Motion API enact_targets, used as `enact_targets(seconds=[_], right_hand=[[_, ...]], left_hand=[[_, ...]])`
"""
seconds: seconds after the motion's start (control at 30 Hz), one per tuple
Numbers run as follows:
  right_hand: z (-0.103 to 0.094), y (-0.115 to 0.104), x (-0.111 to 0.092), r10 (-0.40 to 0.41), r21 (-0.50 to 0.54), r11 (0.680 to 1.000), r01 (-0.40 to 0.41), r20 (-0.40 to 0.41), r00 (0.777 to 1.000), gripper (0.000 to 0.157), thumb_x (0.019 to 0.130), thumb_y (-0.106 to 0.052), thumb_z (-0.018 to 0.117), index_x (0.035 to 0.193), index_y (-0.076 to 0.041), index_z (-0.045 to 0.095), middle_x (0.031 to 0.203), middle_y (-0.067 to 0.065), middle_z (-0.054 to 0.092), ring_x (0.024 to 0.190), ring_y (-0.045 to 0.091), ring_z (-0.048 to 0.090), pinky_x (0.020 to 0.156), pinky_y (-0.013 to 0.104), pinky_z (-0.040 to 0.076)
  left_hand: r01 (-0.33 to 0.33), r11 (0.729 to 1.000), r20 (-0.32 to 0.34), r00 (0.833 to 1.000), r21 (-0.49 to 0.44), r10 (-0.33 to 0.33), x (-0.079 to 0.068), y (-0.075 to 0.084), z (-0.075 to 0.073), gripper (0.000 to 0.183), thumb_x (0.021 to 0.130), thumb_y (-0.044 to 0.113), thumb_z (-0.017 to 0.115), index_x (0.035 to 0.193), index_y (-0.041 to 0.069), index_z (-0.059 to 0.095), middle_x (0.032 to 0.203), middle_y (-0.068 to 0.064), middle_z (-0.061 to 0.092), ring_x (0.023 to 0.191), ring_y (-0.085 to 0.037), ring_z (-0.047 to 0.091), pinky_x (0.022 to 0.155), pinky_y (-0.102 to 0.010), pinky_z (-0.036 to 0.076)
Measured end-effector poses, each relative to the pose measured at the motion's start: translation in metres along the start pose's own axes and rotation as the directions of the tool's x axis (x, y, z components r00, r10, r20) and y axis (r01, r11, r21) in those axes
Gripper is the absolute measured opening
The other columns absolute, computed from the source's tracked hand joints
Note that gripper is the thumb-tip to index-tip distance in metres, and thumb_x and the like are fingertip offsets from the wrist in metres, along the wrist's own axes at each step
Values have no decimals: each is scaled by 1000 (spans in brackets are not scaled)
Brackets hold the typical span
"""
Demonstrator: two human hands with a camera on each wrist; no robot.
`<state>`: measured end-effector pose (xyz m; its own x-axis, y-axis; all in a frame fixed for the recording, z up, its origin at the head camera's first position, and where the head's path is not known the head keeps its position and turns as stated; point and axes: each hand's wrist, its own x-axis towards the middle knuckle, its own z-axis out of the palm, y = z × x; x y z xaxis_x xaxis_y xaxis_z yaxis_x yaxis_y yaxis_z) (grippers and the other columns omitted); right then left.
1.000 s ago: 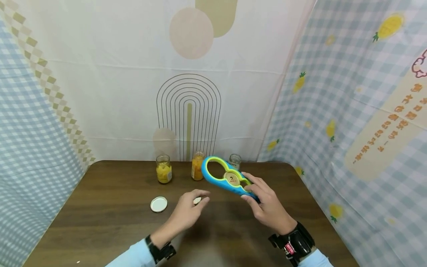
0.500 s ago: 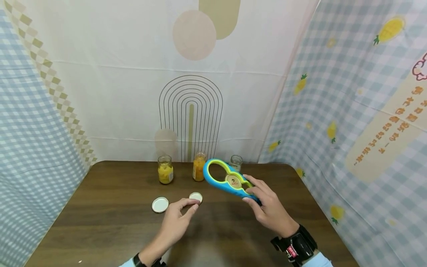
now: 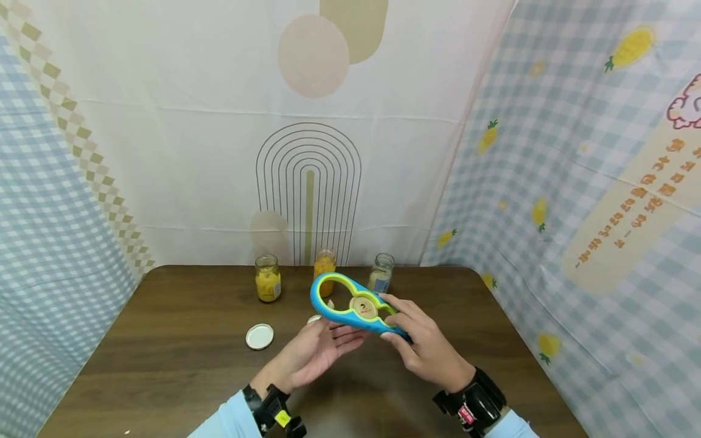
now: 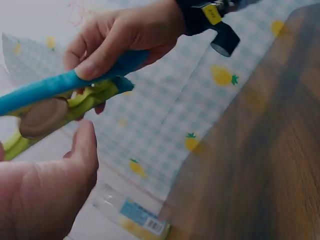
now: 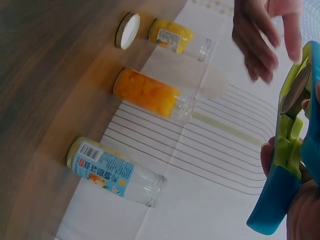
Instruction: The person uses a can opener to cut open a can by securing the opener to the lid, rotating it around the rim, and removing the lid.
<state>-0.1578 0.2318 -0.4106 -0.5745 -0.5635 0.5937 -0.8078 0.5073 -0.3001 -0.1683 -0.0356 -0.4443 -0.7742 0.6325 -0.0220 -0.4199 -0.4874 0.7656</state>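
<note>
My right hand grips the handle end of a blue and green jar opener. A round gold-coloured jar lid sits inside the opener's smaller middle opening. My left hand is turned palm up with its fingers extended, just under the opener and nearest its looped end. In the left wrist view, that hand's fingers lie close below the lid and opener. A white-faced lid lies on the table. A second one beside it is mostly hidden by the left hand.
Along the table's back edge stand three open glass jars: one with yellow fruit, one with orange fruit, and a blue-labelled jar with pale contents. Cloth curtains hang behind and beside the brown table.
The left hand let go of a white lid on the table, then turned palm up and moved right, under the jar opener. The right hand has brought the opener slightly left and down.
</note>
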Motion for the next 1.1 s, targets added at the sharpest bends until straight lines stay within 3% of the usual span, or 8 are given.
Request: enact_targets(seconds=[0.17, 0.3, 0.4, 0.53, 0.63, 1.0, 1.1], right_hand=[[1, -4, 1, -15, -1, 1000, 15, 8, 1000, 17, 98, -6, 75, 111, -15, 67, 157, 20, 57, 139, 31, 59, 94, 33, 55], [0, -6, 2, -22, 6, 1000, 22, 13, 1000, 17, 98, -5, 75, 111, -14, 67, 156, 22, 57, 139, 32, 59, 95, 34, 56], [-2, -6, 3, -17, 13, 1000, 17, 11, 1000, 18, 98, -5, 75, 111, -14, 67, 156, 21, 56, 140, 32, 58, 96, 33, 56], [-2, -6, 3, -19, 24, 1000, 19, 5, 1000, 19, 98, -4, 75, 111, -14, 67, 157, 20, 56, 140, 32, 58, 96, 30, 54], [-1, -5, 2, -31, 28, 999, 31, 3, 1000, 20, 97, -3, 75, 111, -14, 66, 156, 21, 57, 139, 34, 59, 96, 29, 53], [0, -1, 0, -34, 38, 999, 34, -2, 999, 20, 97, -2, 75, 109, -15, 66, 156, 21, 56, 140, 33, 58, 94, 28, 52], [-1, 0, 0, -44, 37, 998, 44, -1, 999, 21, 97, -2, 75, 109, -15, 66, 156, 22, 56, 140, 33, 58, 94, 28, 52]], left_hand=[[68, 991, 91, 994, -116, -58, 8, -3, 1, 85, 113, 59, 34, 167, -3, 15, 148, -13, 61, 139, -22, 61, 124, -38, 47], [79, 982, 121, 991, -170, -58, 12, -4, 5, 83, 113, 57, 38, 169, 2, 13, 166, -21, 41, 146, -24, 55, 132, -43, 36], [69, 980, 134, 990, -185, -44, 15, -4, 8, 77, 114, 51, 37, 170, 4, 13, 174, -23, 28, 147, -23, 54, 131, -41, 38], [69, 977, 145, 989, -203, -40, 16, -5, 10, 73, 116, 48, 34, 171, 4, 13, 160, -15, 50, 139, -19, 61, 120, -34, 50], [73, 970, 154, 987, -234, -38, 16, -6, 11, 72, 116, 46, 32, 171, 4, 10, 147, -9, 58, 135, -18, 62, 116, -32, 52], [63, 962, 71, 996, -266, -46, 18, -7, 16, 67, 116, 42, 37, 167, 4, 15, 142, -10, 54, 132, -18, 60, 116, -31, 52], [52, 968, 35, 998, -246, -45, 18, -7, 16, 61, 116, 42, 39, 162, 4, 27, 141, -11, 55, 131, -19, 60, 114, -31, 53]])
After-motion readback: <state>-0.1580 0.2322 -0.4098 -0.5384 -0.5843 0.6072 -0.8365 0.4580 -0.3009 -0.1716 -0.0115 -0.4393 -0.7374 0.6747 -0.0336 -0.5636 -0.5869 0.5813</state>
